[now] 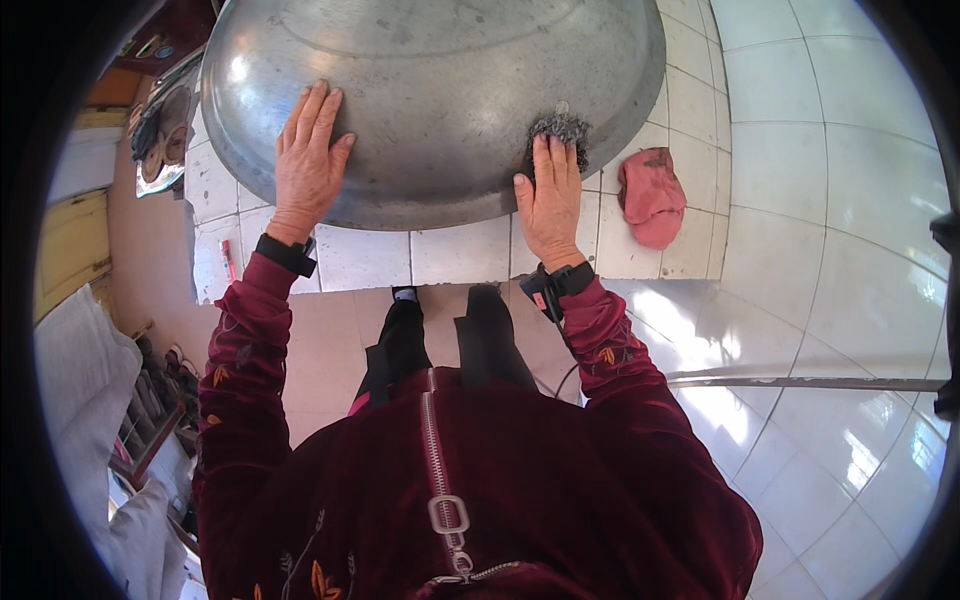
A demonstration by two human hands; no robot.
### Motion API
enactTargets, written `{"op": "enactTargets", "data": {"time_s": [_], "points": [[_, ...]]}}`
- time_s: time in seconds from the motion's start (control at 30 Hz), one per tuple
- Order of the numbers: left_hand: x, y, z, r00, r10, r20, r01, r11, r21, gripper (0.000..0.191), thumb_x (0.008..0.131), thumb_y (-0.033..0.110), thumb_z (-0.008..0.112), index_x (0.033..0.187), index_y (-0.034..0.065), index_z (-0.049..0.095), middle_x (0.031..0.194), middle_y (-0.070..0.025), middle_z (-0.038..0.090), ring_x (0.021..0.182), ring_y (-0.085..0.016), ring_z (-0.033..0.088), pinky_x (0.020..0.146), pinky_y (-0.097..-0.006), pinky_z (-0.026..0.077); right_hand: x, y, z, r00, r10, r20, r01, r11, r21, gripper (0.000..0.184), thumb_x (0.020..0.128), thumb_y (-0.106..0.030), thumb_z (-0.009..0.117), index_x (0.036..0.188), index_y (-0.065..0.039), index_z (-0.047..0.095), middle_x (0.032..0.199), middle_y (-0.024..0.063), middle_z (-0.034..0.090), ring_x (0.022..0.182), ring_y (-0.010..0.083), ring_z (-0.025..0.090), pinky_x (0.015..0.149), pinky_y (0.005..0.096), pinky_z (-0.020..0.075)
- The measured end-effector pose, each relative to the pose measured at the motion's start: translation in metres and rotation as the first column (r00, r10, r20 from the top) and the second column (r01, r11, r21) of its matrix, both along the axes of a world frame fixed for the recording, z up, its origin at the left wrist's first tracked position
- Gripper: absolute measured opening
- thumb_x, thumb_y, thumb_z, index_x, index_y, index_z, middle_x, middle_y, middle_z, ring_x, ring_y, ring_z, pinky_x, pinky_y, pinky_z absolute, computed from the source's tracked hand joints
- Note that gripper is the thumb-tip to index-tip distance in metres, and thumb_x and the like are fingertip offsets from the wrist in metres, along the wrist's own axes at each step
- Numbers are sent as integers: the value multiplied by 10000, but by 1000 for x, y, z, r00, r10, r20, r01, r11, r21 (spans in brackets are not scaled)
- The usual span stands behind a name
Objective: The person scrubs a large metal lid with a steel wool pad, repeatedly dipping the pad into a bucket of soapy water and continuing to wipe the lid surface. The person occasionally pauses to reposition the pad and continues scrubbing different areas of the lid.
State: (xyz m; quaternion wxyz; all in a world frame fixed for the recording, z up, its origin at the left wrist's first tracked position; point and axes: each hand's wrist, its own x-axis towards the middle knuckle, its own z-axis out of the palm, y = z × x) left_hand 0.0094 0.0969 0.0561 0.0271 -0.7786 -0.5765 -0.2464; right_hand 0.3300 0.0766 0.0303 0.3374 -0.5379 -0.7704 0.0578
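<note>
A large round metal basin (420,112), its scuffed outer surface facing up, rests on a white tiled counter (457,251). My left hand (311,154) lies flat on the left part of the metal, fingers slightly apart and holding nothing. On the right, near the rim, my right hand (553,195) presses its fingers onto a dark, shaggy scouring pad (562,135), which touches the metal. The fingertips are partly sunk in the pad. A small pale spot shows just above the pad.
A folded red cloth (652,196) with dark stains lies on the counter right of my right hand. A small red and white tube (227,260) lies near the left front edge. White wall tiles (832,157) rise at the right. Shoes stand on a rack (154,424) at the lower left.
</note>
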Motion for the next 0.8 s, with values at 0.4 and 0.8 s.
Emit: {"op": "enactTargets", "data": {"time_s": [0.4, 0.8], "points": [[-1, 0, 0, 1000, 14, -2, -14, 1000, 1, 546, 933, 232, 571, 1445, 124, 413, 1508, -71, 375, 1389, -281, 346, 1090, -407, 311, -7, 12, 10, 1000, 26, -10, -26, 999, 38, 550, 922, -281, 541, 1396, -27, 430, 1452, 186, 405, 1332, 439, 343, 1074, 517, 293], [1, 1, -2, 1000, 19, 2, -19, 1000, 11, 533, 943, 229, 558, 1447, 132, 412, 1506, -65, 381, 1387, -282, 349, 1096, -409, 310, 127, 258, -28, 999, -26, 48, 29, 998, -59, 680, 966, -506, 419, 1422, -1, 400, 1459, 239, 398, 1357, 389, 366, 1120, 419, 294]]}}
